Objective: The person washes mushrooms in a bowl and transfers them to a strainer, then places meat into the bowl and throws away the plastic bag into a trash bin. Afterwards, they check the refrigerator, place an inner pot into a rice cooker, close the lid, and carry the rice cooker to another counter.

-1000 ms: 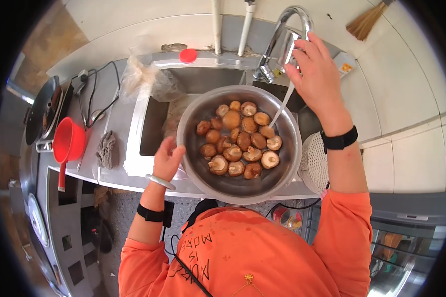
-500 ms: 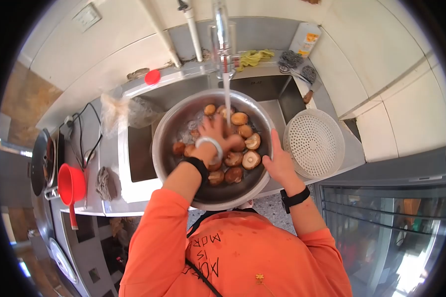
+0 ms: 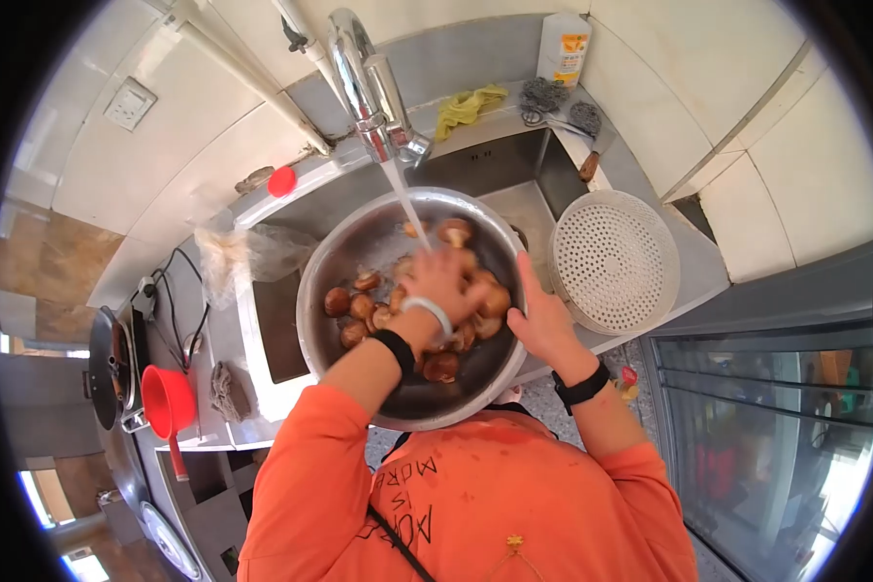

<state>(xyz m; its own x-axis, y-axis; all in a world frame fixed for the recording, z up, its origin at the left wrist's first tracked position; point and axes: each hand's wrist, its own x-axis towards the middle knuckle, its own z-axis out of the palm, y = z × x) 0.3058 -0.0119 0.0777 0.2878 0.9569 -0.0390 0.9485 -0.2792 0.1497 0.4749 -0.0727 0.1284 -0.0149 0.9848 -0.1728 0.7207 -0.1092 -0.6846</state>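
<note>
Double sink [image 3: 500, 163] spans the frame's middle, wide metal basin [image 3: 485, 388] sitting over it at center, overlapping its front edge. Perforated colander [image 3: 614, 262] is right of center, just beside the basin. Chrome faucet [image 3: 359, 78] at upper center, running; stream [image 3: 404, 206] lands in the basin. Clear plastic bag [image 3: 272, 247] left of center, red scoop [image 3: 168, 403] further left, handle toward lower left. Left hand [image 3: 443, 289] is down in the basin among the mushrooms, fingers spread, motion-blurred; can't tell if it's gripping one. Right hand [image 3: 550, 325] is at the basin's right rim, thumb and index wide apart; other fingers hidden, can't tell if it's clamped on. Carton [image 3: 563, 48] stands at upper right against the wall. Gray rag [image 3: 229, 391] on the counter near the scoop. Yellow-green cloth [image 3: 468, 109] behind the sink, right of the faucet. Mushrooms [image 3: 441, 367], brown-capped, lie inside the basin around the left hand. Smallest: round red lid [image 3: 281, 181], upper left, behind the sink.
</note>
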